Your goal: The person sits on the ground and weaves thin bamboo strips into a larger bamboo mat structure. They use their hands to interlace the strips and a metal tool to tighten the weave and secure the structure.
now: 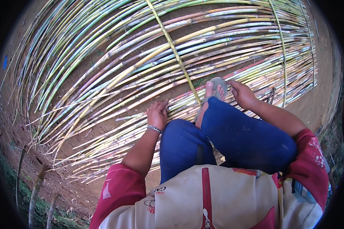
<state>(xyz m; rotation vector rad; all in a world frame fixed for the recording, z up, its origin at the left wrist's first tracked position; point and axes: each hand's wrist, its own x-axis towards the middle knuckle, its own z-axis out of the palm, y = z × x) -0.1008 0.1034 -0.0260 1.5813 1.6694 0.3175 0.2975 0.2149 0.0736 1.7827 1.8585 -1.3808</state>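
Head view: long, smooth, jointed yellow-green cane stalks (179, 107) lie bunched on brown soil (323, 91), beneath both hands. The left hand (157, 114) is half-curled, the right hand (242, 94) loosely bent beside a grey-sandalled foot (209, 88); whether either grips is unclear. Keeping stalks parallel, tightly packed, probably helps.

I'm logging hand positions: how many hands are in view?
2: the left hand over the canes, left of the blue-trousered knees; the right hand just right of the sandal. No others show.
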